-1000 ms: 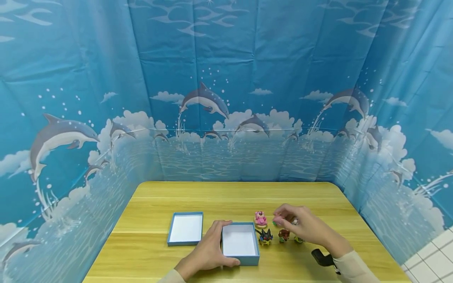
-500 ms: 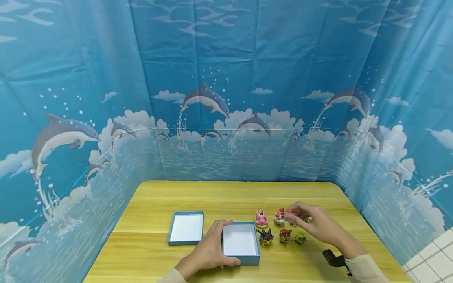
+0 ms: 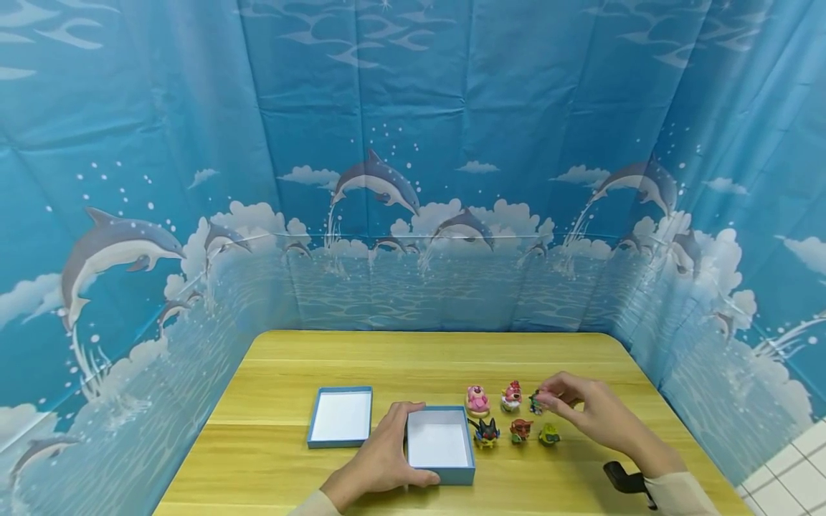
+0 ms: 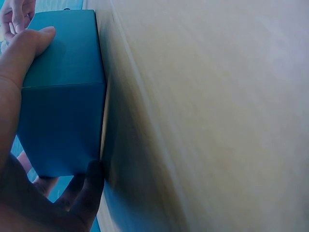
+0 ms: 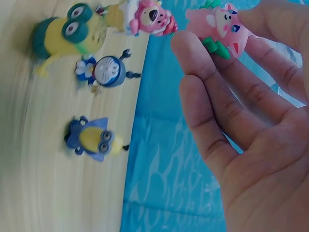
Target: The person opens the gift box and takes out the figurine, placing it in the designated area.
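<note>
My left hand [image 3: 395, 448] grips the near left corner of an open blue box [image 3: 439, 444] with a white inside; in the left wrist view the thumb [image 4: 29, 48] lies on the box's side [image 4: 63, 96]. My right hand [image 3: 548, 400] hovers at the right end of the back row of small toy figures and pinches a pink figure with green trim [image 5: 219, 29]. On the table stand a pink bear [image 3: 477, 399], a red-and-pink figure [image 3: 512, 395], a black figure [image 3: 486, 432], a red figure [image 3: 520, 428] and a yellow-green figure [image 3: 549, 433].
The box's lid [image 3: 340, 416] lies upside down to the left of the box on the wooden table [image 3: 387, 358]. Blue dolphin-print sheets wall in the table at the back and on both sides. A black wrist mount [image 3: 622, 476] sits on my right forearm.
My right hand has moved to the right along the back row, and the red-and-pink figure now stands uncovered. The left hand and the box have stayed put.
</note>
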The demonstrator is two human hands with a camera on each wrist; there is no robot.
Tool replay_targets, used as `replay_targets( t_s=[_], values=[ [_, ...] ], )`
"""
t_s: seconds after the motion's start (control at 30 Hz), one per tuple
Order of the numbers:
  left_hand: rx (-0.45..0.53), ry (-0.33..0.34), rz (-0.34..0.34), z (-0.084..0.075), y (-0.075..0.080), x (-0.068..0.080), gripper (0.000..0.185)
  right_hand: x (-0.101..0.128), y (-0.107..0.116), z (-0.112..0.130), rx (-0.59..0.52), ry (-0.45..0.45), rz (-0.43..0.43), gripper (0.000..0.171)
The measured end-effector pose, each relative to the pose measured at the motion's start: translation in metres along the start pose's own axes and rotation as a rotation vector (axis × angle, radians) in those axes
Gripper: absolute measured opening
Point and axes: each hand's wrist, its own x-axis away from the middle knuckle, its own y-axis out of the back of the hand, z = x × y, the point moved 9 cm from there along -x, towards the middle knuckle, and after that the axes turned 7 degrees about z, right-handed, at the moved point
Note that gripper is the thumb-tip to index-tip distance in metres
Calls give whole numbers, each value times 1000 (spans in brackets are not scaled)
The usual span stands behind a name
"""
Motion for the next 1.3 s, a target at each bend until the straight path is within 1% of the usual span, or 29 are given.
replay_targets(
  t_s=[0.27, 0.4, 0.57, 0.9, 1.3],
  values=[
    [4, -18, -8, -6, 4, 4, 125, 12, 4, -18, -9, -63, -1, 10],
    [8, -20, -10, -9, 6, 5, 125, 20, 3, -30, -13, -62, 5, 8],
    [7, -16, -11, -8, 6, 6, 124, 30, 1, -44, -27, -51, 14, 4],
    [0, -10, -3, -4, 3, 4, 125, 44, -13, -68, -62, -137, 96, 9],
    [3, -9, 1, -3, 3, 3, 123, 51, -26, -93, -71, -201, 130, 14]
  ],
)
